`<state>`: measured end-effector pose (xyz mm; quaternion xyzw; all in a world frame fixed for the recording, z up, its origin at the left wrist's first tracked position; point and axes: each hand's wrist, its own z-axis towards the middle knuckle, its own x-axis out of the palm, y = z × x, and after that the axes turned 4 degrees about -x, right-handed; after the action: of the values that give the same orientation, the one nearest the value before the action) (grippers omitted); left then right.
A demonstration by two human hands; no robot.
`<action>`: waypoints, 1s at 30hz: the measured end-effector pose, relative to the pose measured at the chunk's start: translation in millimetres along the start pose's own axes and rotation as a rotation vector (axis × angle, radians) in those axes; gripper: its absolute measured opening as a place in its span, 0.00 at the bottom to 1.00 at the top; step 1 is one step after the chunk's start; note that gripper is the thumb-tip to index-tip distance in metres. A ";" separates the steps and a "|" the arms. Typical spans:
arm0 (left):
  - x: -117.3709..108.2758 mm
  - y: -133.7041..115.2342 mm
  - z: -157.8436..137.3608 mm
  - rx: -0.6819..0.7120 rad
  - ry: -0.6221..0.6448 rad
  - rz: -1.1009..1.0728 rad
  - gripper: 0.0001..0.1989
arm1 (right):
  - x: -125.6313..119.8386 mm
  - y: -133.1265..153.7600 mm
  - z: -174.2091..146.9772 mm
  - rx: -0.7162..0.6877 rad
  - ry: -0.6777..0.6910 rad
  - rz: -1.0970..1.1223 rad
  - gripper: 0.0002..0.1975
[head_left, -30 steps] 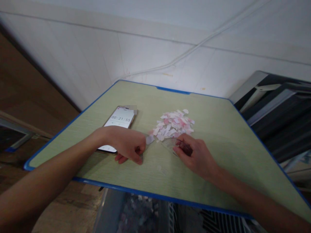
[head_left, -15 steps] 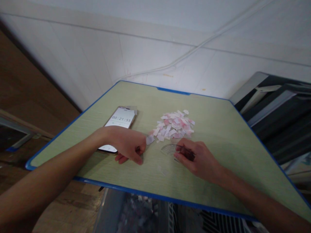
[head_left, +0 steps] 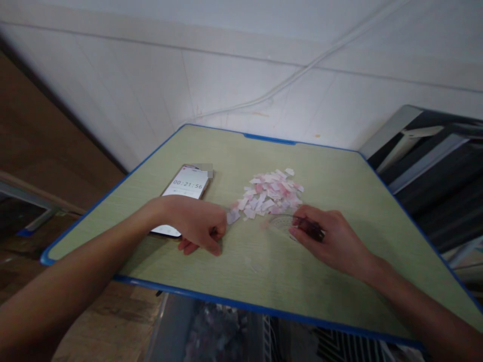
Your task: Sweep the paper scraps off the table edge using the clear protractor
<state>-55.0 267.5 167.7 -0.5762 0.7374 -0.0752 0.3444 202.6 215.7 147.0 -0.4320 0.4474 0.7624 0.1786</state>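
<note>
A clear plastic protractor (head_left: 281, 221) is pinched in my right hand (head_left: 326, 239), its curved edge pointing left over the table. Just beyond it lies a loose heap of small torn paper pieces (head_left: 269, 193), white, pink and pale purple. My left hand (head_left: 198, 223) rests on the table with its fingers curled in, left of the heap; I see nothing held in it. Partly under that wrist is a phone (head_left: 184, 183), its bright screen showing a running timer. The left hand and forearm cover the phone's middle.
The pale green tabletop (head_left: 230, 281) has a blue rim and stands against a white wall (head_left: 241, 80) with a cable. Folded dark panels (head_left: 430, 176) lean at the right. Below the front edge sits a bin (head_left: 215, 332) holding scraps.
My right hand has moved to the right with the protractor, away from my left hand. The left hand stays put. The phone's timer has advanced one second.
</note>
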 end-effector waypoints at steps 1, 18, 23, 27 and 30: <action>0.0 0.0 0.0 0.001 -0.001 -0.001 0.15 | 0.2 -0.4 0.2 0.009 -0.018 -0.011 0.04; 0.5 0.2 0.6 -0.019 -0.005 0.008 0.15 | 18.8 17.3 -3.2 0.040 0.101 0.074 0.05; 0.2 -0.4 0.2 -0.011 -0.003 0.010 0.15 | 32.5 31.8 -6.3 -0.023 0.184 0.121 0.02; -0.2 -0.6 0.0 0.010 0.004 0.015 0.15 | 40.9 43.3 -11.6 -0.096 0.204 0.122 0.02; -0.5 -1.4 -0.2 0.008 0.006 0.014 0.15 | 42.4 48.7 -14.9 -0.130 0.217 0.111 0.02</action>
<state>-54.0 267.4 168.8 -0.5693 0.7421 -0.0773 0.3453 154.0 172.3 134.6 -0.4973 0.4370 0.7472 0.0586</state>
